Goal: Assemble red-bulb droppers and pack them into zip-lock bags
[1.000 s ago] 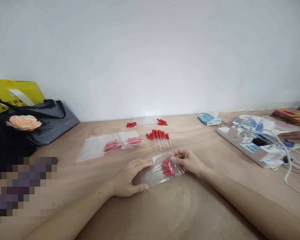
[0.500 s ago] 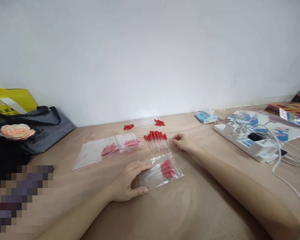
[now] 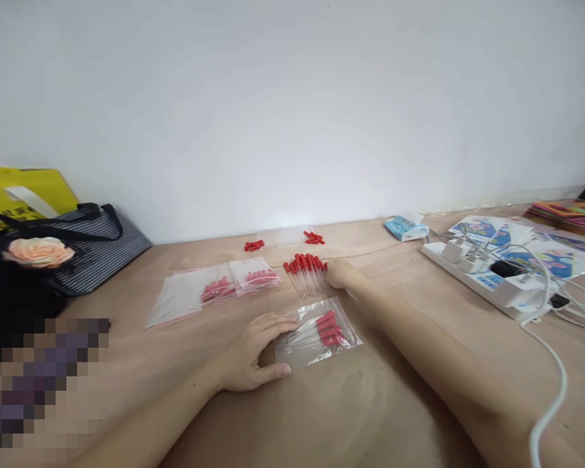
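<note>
A clear zip bag (image 3: 292, 354) lies in front of me with several red-bulbed droppers (image 3: 329, 328) inside. My left hand (image 3: 253, 351) rests flat at its left edge, thumb and fingers apart, the fingertips touching the plastic. Behind the bag, a row of loose droppers (image 3: 306, 270) is fanned out, red bulbs away from me and clear tubes towards me. At the right end of that row is my right hand (image 3: 340, 274), its fingers curled in against the last dropper. The back of the hand hides the fingertips and anything between them.
Left of the row lie bags of red-bulbed droppers (image 3: 260, 278) and a flat clear bag (image 3: 173, 299). Red bulbs (image 3: 254, 246) sit near the wall. A power strip (image 3: 482, 279) with cables and a tissue pack (image 3: 405, 227) lie right; a striped bag (image 3: 102, 250) stands left.
My right hand has moved slightly left, up against the right end of the dropper row. My left hand stays on the bag. The whole view has shifted a little.
</note>
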A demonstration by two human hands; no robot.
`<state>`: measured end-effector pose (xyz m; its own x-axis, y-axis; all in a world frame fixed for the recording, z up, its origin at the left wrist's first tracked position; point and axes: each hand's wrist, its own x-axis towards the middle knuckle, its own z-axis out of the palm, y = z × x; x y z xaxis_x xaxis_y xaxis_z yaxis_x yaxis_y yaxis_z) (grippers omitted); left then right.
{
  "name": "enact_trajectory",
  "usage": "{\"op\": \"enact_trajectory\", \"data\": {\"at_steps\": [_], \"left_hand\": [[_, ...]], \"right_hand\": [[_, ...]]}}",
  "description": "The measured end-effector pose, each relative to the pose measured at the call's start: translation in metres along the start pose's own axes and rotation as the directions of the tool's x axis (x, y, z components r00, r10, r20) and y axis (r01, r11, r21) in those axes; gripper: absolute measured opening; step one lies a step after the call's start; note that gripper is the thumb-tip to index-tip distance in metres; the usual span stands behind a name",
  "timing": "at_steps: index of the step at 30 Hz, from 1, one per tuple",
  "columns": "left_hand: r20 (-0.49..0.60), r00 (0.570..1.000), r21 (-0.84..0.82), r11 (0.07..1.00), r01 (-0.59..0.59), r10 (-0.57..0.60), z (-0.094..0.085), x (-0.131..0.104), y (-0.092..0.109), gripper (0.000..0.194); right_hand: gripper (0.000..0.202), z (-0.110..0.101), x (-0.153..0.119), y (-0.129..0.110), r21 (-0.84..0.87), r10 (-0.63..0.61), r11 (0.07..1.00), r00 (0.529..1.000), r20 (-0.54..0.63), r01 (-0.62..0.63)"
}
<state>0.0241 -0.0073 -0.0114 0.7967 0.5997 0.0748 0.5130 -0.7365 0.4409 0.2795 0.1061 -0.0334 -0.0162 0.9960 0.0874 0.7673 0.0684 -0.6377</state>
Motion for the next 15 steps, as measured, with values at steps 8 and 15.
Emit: {"op": "enact_trajectory", "data": {"at_steps": [8, 15], "left_hand": [[0.006, 1.000, -0.012, 1.000, -0.027, 0.027, -0.001, 0.001, 0.001, 0.053], [0.018, 0.999, -0.001, 1.000, -0.028, 0.028, -0.002, 0.002, 0.001, 0.052]], "right_hand": [[0.049, -0.029, -0.065, 0.043, 0.407, 0.149, 0.909, 0.981, -0.126, -0.086], [0.052, -0.014, -0.095, 0.030, 0.761, 0.246, 0.647, 0.931, -0.268, 0.048]]}}
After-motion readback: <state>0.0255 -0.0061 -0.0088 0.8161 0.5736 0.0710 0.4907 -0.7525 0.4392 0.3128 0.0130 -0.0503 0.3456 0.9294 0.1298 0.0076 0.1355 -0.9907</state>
